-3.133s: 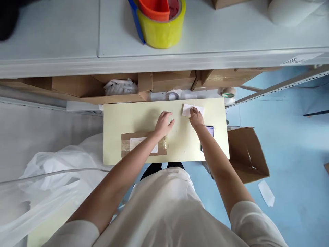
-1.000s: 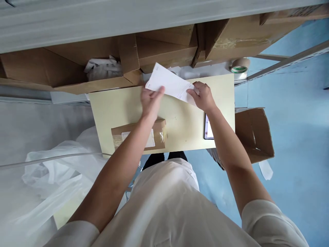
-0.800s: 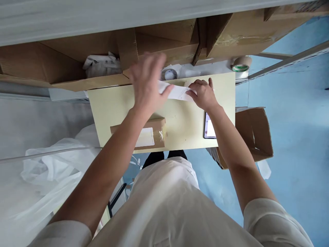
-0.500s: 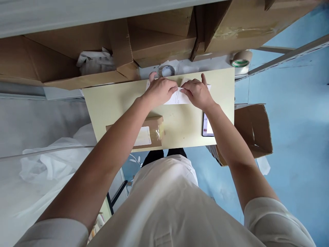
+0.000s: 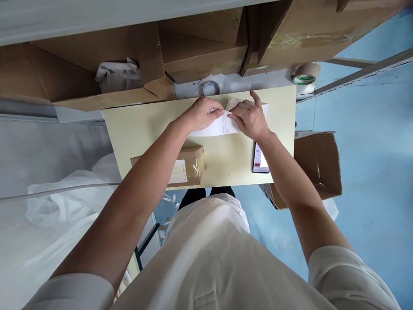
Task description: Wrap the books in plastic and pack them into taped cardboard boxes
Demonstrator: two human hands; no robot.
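Observation:
A white printed paper sheet (image 5: 214,129) is held over the pale yellow table (image 5: 138,125), with fine print near its middle. My left hand (image 5: 203,113) pinches its upper edge between thumb and fingers. Close beside it, my right hand (image 5: 248,115) pinches the same sheet, one finger sticking up. Part of the paper shows beyond my right hand, and whether it is one piece or a peeled layer I cannot tell. Nearer me, a taped cardboard box (image 5: 195,161) with a white label lies partly behind my left forearm. A phone (image 5: 260,168) rests by my right forearm.
Behind the table stand large open cartons (image 5: 200,62), one holding crumpled white material (image 5: 119,77). A clear tape roll (image 5: 211,88) and a brown tape roll (image 5: 305,74) sit at the back. Another open carton (image 5: 318,159) is right of the table; white plastic sheeting (image 5: 74,189) lies left.
The paper's near edge has swung toward me and more of its left part shows under my left hand. My left hand's raised finger has come down. Both hands stay close together.

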